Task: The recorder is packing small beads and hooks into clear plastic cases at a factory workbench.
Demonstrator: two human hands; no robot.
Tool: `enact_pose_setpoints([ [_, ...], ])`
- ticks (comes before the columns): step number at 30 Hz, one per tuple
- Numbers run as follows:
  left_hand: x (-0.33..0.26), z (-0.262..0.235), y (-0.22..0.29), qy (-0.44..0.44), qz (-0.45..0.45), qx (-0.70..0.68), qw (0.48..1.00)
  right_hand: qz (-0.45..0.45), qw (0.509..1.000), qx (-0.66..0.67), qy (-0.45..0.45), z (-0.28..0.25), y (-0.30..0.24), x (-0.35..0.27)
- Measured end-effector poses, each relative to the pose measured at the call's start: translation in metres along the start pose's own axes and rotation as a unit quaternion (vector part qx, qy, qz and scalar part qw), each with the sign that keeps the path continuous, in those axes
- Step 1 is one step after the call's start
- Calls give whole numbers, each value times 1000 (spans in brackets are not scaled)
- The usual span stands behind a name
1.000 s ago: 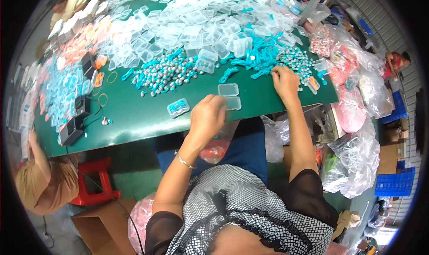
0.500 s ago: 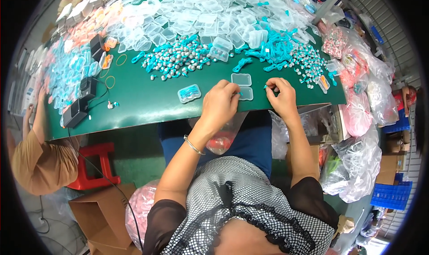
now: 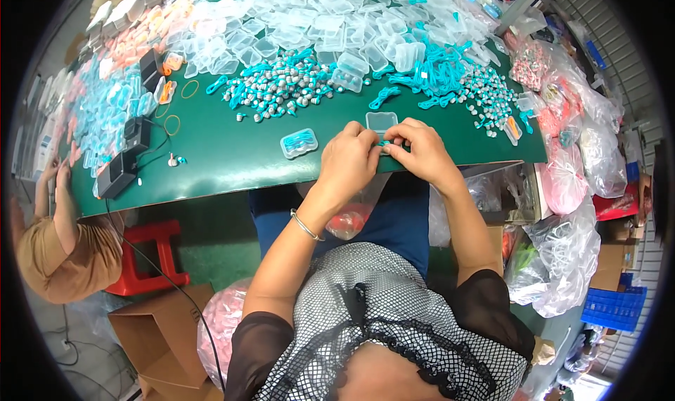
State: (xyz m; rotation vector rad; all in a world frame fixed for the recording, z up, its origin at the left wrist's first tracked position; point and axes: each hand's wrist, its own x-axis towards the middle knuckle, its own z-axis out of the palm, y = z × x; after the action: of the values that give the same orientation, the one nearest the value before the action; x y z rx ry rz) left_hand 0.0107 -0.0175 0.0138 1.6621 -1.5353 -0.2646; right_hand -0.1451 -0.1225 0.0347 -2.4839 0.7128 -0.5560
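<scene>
A clear plastic case lies open on the green table, its lid (image 3: 382, 122) laid back on the far side. My left hand (image 3: 348, 155) and my right hand (image 3: 423, 151) meet over its near half, which they mostly cover. A small teal piece (image 3: 384, 143) shows between the fingertips of both hands. The right thumb and forefinger are pinched at it. Close against it, the left fingers are closed too, though what they hold is hidden. To the left lies a closed clear case (image 3: 299, 143) with bundled teal cord inside.
Beyond my hands are a heap of teal-and-grey plugs (image 3: 278, 88), teal cord bundles (image 3: 439, 70) and many clear cases (image 3: 295, 25). Black boxes (image 3: 119, 175) with a cable stand at the left. A co-worker's arm (image 3: 65, 204) reaches in there. Plastic bags (image 3: 562, 176) crowd the right side.
My right hand has moved left from beside the case to over it, meeting the left fingers. My left hand has hardly moved. The co-worker's hands have shifted a little.
</scene>
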Motion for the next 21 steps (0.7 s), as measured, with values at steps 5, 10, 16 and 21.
enact_pose_setpoints([
  [5,-1,-14,7,-39,-18,9,999,29,995,43,80,-11,13,28],
  [10,5,-17,7,-64,9,55,996,-78,970,-169,154,5,47,61],
  [16,1,-16,-4,-68,13,40,997,-20,982,-58,176,-8,37,42],
  [21,5,-19,-3,-90,-27,-4,996,-87,993,15,85,-16,11,1],
])
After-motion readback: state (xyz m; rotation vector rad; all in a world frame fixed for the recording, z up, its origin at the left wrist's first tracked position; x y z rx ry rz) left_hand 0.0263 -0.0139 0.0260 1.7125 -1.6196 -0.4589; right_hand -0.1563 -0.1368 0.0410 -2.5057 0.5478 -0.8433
